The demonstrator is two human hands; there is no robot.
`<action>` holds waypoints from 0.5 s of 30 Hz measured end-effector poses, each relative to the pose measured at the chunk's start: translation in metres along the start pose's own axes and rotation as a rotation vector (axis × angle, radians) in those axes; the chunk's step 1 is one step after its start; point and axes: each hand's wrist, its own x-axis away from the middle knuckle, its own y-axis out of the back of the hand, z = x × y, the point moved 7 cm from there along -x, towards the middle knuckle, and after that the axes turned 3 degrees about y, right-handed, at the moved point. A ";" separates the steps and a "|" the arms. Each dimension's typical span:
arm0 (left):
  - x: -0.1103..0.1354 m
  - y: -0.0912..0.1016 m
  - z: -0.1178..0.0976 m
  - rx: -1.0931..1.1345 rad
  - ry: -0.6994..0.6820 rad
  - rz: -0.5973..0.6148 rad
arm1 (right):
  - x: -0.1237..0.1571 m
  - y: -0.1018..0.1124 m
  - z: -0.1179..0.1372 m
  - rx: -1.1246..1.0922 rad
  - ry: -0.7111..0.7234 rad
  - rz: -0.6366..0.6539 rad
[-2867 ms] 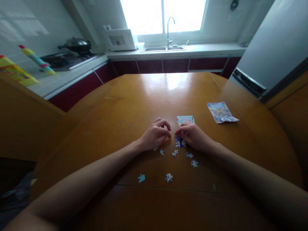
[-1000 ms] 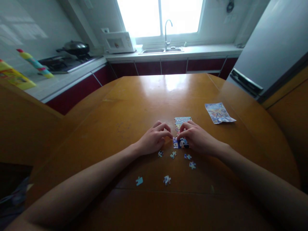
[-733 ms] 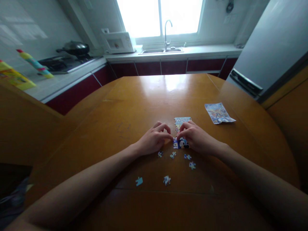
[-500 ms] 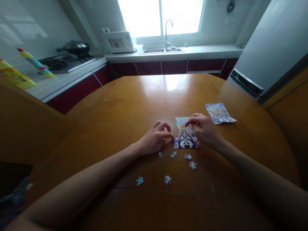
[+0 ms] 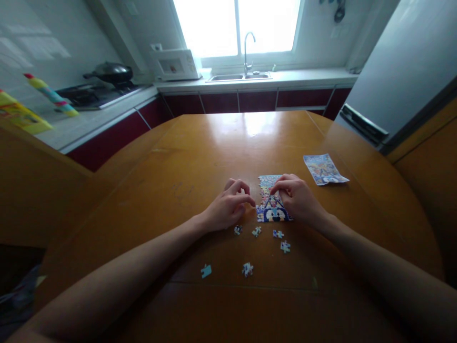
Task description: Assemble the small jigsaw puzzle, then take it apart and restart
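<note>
A partly assembled jigsaw puzzle (image 5: 274,214) with a blue dog's face along its near edge lies flat on the wooden table. My right hand (image 5: 298,196) rests over its right side, fingers bent and fingertips on the picture; whether a piece is under them is hidden. Just left of the puzzle is my left hand (image 5: 231,206), its thumb and fingers apart with nothing between them. Several loose pieces are strewn nearer me: a dark-and-white puzzle piece (image 5: 238,230), a pale puzzle piece (image 5: 257,231), a light blue puzzle piece (image 5: 206,271) and a small cluster of pieces (image 5: 247,269).
A crumpled picture sheet (image 5: 324,169) lies right of the puzzle on the round table (image 5: 214,152). Beyond are a sink (image 5: 228,77), a microwave (image 5: 175,65), a stove with a black pan (image 5: 114,73), and a fridge (image 5: 396,71) at the right.
My right hand has shifted slightly left and down over the puzzle, its fingers curling closer together. My left hand stays beside the puzzle's left edge. The view has tilted a little.
</note>
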 end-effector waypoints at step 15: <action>-0.001 -0.002 0.000 0.008 -0.011 0.019 | 0.003 -0.010 0.017 0.053 0.128 0.155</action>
